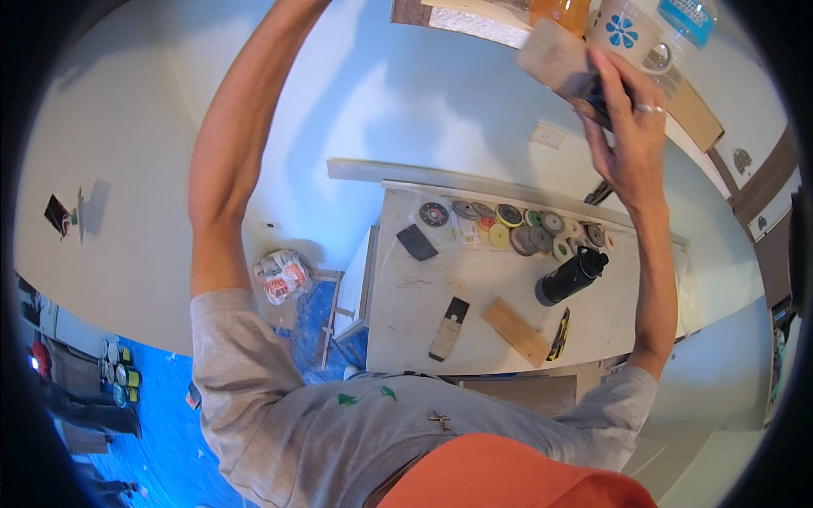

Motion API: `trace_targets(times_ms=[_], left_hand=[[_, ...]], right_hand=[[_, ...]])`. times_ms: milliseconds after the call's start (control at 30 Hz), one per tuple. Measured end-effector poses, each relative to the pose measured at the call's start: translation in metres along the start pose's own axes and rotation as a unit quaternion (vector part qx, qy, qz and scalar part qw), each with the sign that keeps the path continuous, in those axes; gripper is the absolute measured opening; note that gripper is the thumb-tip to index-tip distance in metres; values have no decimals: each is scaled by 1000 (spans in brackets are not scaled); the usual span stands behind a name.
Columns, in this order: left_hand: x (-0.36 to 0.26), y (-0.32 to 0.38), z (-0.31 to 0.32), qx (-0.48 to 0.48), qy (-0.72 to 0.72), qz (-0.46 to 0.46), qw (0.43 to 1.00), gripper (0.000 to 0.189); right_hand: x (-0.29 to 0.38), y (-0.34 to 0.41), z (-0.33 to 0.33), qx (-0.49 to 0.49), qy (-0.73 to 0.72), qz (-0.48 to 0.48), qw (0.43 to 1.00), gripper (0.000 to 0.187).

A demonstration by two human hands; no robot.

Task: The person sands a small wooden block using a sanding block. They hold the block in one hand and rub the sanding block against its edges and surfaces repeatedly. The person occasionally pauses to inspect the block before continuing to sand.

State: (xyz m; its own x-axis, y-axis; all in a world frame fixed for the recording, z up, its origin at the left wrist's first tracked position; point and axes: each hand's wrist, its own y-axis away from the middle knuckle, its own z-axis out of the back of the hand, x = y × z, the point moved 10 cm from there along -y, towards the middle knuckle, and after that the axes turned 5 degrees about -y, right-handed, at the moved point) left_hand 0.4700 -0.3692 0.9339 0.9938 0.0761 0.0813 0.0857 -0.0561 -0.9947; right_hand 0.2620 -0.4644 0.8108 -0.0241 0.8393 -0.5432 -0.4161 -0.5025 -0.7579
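My left hand is beyond the top edge of the view; only the raised left arm shows. High at the upper right, my right hand grips a flat, broad-bladed scraper, blurred, with a dark part under the fingers. Its blade overlaps the edge of a shelf holding a bottle of orange liquid, a white tub with a blue flower and a clear container with a blue label. Pale blue-white wall lies between my arms.
Below, a white worktop carries several round abrasive discs, a black flask, a wooden strip, a utility knife and another scraper. Blue sheeting covers the floor. A person's legs show at lower left.
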Motion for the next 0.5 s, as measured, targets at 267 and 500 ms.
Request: trace_targets(times_ms=[267,500], left_hand=[[1,-2,-1,27,63,-1,998,55],[2,3,-4,-2,10,15,1000,53]], right_hand=[[23,-21,-82,131,115,24,984,45],[8,-13,-14,18,-29,36,999,74]])
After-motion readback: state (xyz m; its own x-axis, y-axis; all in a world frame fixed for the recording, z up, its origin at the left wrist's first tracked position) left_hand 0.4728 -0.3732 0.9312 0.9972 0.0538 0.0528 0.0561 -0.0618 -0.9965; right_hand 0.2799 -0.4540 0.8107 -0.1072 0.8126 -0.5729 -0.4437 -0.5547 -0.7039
